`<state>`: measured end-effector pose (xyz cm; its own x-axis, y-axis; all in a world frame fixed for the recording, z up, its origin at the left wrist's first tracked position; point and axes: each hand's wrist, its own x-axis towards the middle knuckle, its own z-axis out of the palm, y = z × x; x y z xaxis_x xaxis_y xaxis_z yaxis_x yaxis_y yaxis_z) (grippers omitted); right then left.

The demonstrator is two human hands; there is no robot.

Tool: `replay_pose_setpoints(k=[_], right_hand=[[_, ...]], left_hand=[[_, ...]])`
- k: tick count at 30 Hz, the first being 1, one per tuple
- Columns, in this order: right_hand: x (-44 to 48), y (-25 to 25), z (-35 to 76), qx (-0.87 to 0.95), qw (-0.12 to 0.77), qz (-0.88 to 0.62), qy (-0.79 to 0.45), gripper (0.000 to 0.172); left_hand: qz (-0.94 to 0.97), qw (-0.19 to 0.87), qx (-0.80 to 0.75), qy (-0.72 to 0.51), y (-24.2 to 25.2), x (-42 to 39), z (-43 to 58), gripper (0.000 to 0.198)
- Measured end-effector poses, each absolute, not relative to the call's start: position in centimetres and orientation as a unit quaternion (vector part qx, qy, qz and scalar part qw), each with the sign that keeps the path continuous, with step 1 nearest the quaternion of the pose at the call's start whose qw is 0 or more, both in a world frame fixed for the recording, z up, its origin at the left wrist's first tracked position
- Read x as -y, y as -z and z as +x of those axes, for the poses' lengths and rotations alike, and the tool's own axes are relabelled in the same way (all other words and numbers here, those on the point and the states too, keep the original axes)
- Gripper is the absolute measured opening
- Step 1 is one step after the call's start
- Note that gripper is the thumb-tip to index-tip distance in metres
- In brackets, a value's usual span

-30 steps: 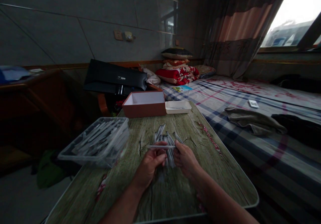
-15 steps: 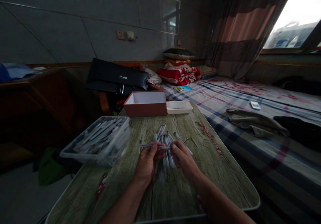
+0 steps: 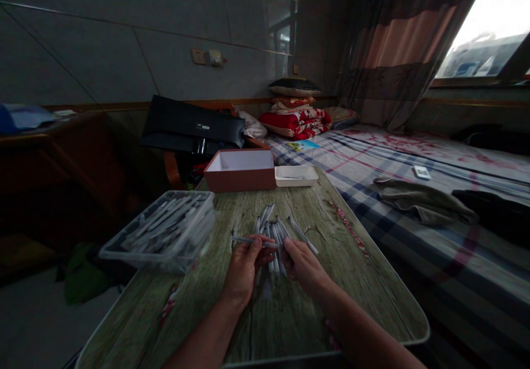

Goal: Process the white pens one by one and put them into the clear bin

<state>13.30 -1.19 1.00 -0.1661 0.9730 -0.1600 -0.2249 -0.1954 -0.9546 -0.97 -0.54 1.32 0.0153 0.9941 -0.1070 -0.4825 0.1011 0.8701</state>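
Both hands meet over a pile of thin grey pens [image 3: 273, 231] lying on the wood-patterned table [image 3: 290, 308]. My left hand [image 3: 245, 267] pinches one grey pen [image 3: 248, 241], held level and pointing left. My right hand [image 3: 302, 264] is closed at the other end of that pen, fingertips right at the pile. One more pen [image 3: 304, 236] lies slanted just right of the pile.
A clear plastic bin [image 3: 163, 231] full of similar pens sits at the table's left edge. A brown open box [image 3: 240, 171] and a small white tray [image 3: 296, 176] stand at the far end. A bed with a plaid sheet [image 3: 414, 192] runs along the right.
The pen held between my hands has slid a little to the left, and my hands have drawn slightly closer together. The view has shifted slightly.
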Motion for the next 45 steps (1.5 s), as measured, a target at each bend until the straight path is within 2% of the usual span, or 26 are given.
replay_pose_setpoints(k=[5,8,12,16,23,27,30,38,42,45], right_hand=[[1.4,-1.0,13.4,0.406,0.493,-0.373,-0.673,0.035],[1.4,-0.9,13.3,0.384,0.499,-0.379,-0.678,0.036],[1.2,-0.8,13.4,0.387,0.473,-0.431,-0.664,0.046],[1.4,-1.2,13.4,0.390,0.504,-0.368,-0.677,0.036],[1.2,-1.0,13.1,0.379,0.464,-0.407,-0.689,0.046],[1.3,-1.0,13.1,0.354,0.487,-0.368,-0.709,0.035],[1.5,-1.2,13.2,0.326,0.497,-0.321,-0.738,0.036],[1.2,-1.2,13.5,0.356,0.435,-0.377,-0.736,0.037],[1.3,-1.4,13.8,0.362,0.409,-0.373,-0.750,0.036],[1.5,-1.5,14.1,0.375,0.357,-0.351,-0.780,0.030]], left_hand=[[0.323,0.627,-0.389,-0.592,-1.4,0.5,-1.1,0.028],[0.329,0.624,-0.390,-0.591,-1.2,0.4,-1.1,0.028],[0.334,0.620,-0.389,-0.594,-1.2,0.5,-1.0,0.030],[0.315,0.617,-0.392,-0.606,-1.3,0.4,-1.0,0.030],[0.336,0.604,-0.395,-0.604,-1.3,0.4,-1.1,0.027],[0.324,0.602,-0.400,-0.610,-1.3,0.2,-1.3,0.028],[0.340,0.597,-0.402,-0.606,-1.1,0.1,-1.3,0.028],[0.386,0.552,-0.418,-0.610,-0.9,0.2,-1.2,0.025],[0.337,0.538,-0.423,-0.646,-0.9,-0.1,-1.4,0.028],[0.268,0.542,-0.414,-0.680,-0.9,-0.5,-1.7,0.029]])
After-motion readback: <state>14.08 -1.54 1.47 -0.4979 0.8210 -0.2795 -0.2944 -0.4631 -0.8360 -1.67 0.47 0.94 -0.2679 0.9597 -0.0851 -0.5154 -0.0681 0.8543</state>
